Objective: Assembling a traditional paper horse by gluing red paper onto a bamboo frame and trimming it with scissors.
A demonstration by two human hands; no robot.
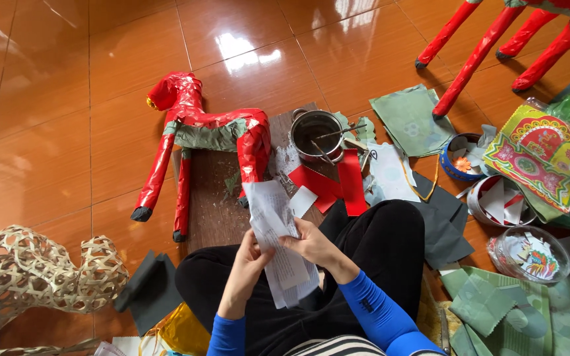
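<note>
Head view. The person sits cross-legged on an orange tiled floor (67,99). The left hand (249,258) and the right hand (311,245) are both closed on a strip of white paper (277,244), held over the lap; the left grip pinches its left edge, the right grip holds its right edge near the middle. The upper end of the paper rises toward a red paper horse (206,132), which lies on its side across a dark wooden board (212,204). Just right of the horse stands a metal pot (316,135) with a stick resting in it. Red paper pieces (334,184) lie in front of the pot. A woven bamboo frame (31,273) lies at lower left. Green paper sheets (496,310) lie at lower right.
</note>
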